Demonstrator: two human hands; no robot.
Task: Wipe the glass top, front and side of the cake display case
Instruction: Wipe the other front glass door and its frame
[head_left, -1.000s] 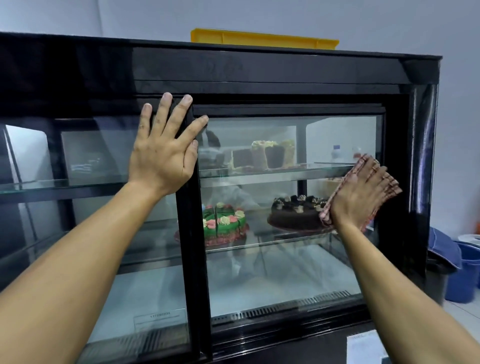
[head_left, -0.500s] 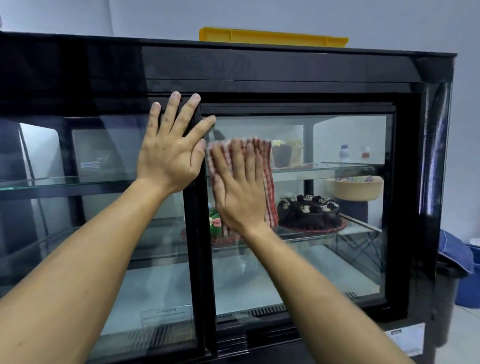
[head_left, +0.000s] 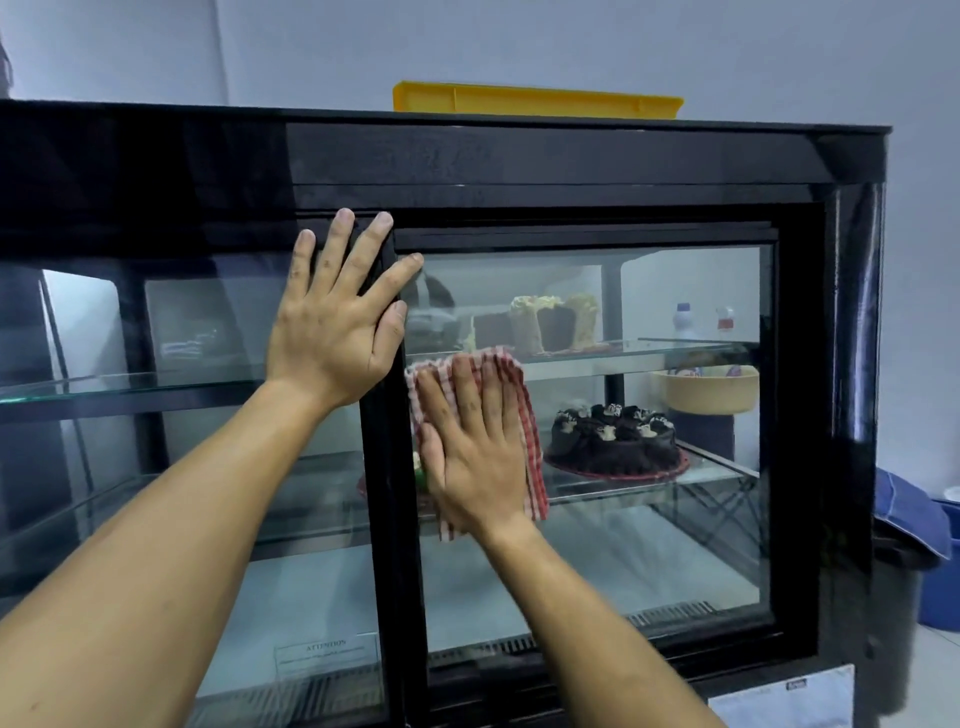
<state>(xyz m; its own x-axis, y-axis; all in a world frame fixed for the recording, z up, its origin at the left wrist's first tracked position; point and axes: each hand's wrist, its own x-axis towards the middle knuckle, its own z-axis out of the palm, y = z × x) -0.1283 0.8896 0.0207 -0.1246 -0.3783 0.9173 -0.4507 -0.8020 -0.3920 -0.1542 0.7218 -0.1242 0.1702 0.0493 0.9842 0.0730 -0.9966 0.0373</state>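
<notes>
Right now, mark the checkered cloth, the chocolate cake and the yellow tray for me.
checkered cloth (head_left: 531, 441): head view, on its right edge beside the fingers.
chocolate cake (head_left: 613, 441): head view, on its dark side.
yellow tray (head_left: 535, 101): head view, on its front wall.

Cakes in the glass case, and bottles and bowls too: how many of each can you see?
Cakes: 3, the cream one, the chocolate one, and one mostly hidden behind the cloth
Bottles: 2
Bowls: 1
Total: 6
</notes>
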